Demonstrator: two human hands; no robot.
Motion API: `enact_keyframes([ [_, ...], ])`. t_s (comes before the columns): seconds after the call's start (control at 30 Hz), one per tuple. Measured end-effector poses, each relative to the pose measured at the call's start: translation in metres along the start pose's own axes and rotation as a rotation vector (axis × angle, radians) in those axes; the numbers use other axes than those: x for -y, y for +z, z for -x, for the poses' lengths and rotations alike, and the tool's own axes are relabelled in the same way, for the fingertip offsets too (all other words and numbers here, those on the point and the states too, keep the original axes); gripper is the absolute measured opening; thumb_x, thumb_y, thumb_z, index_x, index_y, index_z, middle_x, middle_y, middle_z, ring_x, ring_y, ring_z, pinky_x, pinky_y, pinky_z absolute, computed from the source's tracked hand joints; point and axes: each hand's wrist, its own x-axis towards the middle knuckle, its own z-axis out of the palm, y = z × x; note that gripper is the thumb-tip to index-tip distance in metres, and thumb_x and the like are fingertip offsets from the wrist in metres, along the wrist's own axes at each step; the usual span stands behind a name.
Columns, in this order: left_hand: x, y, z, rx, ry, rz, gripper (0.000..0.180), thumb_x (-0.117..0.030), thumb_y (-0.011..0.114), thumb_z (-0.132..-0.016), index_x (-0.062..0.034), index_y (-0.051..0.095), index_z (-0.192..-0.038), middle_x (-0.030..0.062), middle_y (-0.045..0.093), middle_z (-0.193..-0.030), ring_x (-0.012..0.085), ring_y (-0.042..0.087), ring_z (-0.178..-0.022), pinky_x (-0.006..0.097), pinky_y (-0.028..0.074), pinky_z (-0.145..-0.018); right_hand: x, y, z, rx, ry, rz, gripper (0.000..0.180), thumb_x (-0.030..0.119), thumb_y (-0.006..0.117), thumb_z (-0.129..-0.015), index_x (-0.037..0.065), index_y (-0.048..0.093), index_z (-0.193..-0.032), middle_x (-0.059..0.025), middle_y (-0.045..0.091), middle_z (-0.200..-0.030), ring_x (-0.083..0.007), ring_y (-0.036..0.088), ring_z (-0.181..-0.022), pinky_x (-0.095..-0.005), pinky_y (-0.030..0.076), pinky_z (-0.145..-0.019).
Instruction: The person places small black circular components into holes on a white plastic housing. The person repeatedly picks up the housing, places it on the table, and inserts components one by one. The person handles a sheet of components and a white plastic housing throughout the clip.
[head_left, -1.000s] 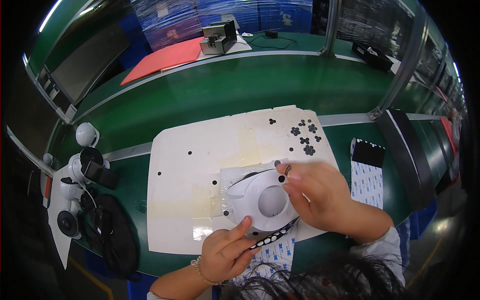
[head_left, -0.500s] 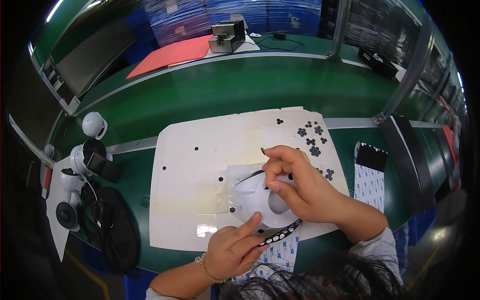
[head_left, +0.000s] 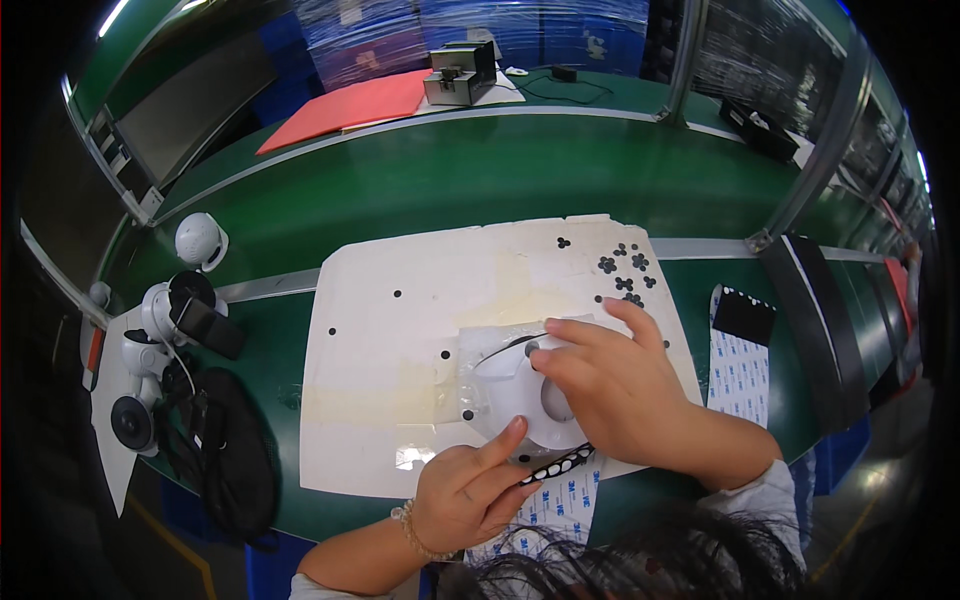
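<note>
Hands meet over a white round plastic part in the head view, on a white work board that lies on the green counter. The right hand is laid over the right side of the part, fingers bent and pressing on it near a small dark dot at its upper edge; whether it grips anything small under the fingertips cannot be told. The left hand comes up from the lower edge, loosely curled, its forefinger stretched out and touching the lower rim of the part; it grasps nothing. A strip of black-and-white sticker backing lies just under the part, between the two hands. Black flower-shaped pads are scattered on the board's upper right corner, well apart from the part. A white sheet of adhesive pads lies right of the board. At the left of the counter stand small white round cameras and a black pouch. A red folder lies at the far side.
</note>
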Motion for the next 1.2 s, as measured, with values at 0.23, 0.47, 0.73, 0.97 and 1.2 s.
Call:
enact_keyframes([
  [0.23,0.0,0.002,-0.002,-0.01,0.014,0.006,0.018,-0.009,0.071,-0.065,-0.0044,0.057,-0.075,0.0181,0.049,-0.122,0.0193,0.053,-0.052,0.028,0.043,-0.049,-0.003,-0.003,0.026,-0.081,0.104,-0.262,0.017,0.013,0.062,-0.076,0.014,0.058,-0.092,-0.0148,0.035,-0.132,-0.0404,0.022,-0.127,-0.0483,0.018,-0.099],
  [0.47,0.002,0.008,0.0,-0.032,0.008,0.031,0.019,-0.008,0.07,-0.065,-0.0026,0.055,-0.075,0.0177,0.046,-0.124,0.0201,0.057,-0.062,0.029,0.046,-0.054,0.006,0.0,0.029,0.152,0.23,-0.443,0.005,0.015,0.055,-0.083,0.011,0.054,-0.082,-0.0197,0.024,-0.138,-0.0435,0.014,-0.128,-0.0496,0.014,-0.1],
  [0.73,0.002,0.01,0.001,-0.035,-0.007,0.043,0.019,-0.01,0.07,-0.067,-0.0026,0.055,-0.075,0.0167,0.046,-0.125,0.0211,0.057,-0.065,0.03,0.047,-0.057,0.01,0.001,0.028,0.145,0.231,-0.409,0.004,0.014,0.054,-0.082,0.01,0.054,-0.082,-0.0201,0.026,-0.137,-0.043,0.018,-0.127,-0.0496,0.016,-0.099],
  [0.97,0.002,0.011,0.002,-0.047,-0.023,0.045,0.017,-0.01,0.069,-0.068,-0.0031,0.055,-0.074,0.0157,0.047,-0.124,0.022,0.056,-0.066,0.03,0.047,-0.059,0.017,0.004,0.035,0.021,0.101,-0.098,0.008,0.014,0.06,-0.074,0.011,0.057,-0.081,-0.0128,0.043,-0.127,-0.0314,0.033,-0.122,-0.0475,0.015,-0.099],
  [1.2,0.002,0.013,0.005,-0.062,-0.068,0.113,0.016,-0.011,0.069,-0.069,-0.0031,0.055,-0.074,0.0158,0.047,-0.125,0.0212,0.056,-0.072,0.03,0.046,-0.062,0.021,0.0,0.051,-0.055,-0.055,0.26,0.021,0.023,0.062,-0.072,0.015,0.062,-0.092,-0.0045,0.048,-0.123,-0.0226,0.041,-0.117,-0.0458,0.014,-0.099],
])
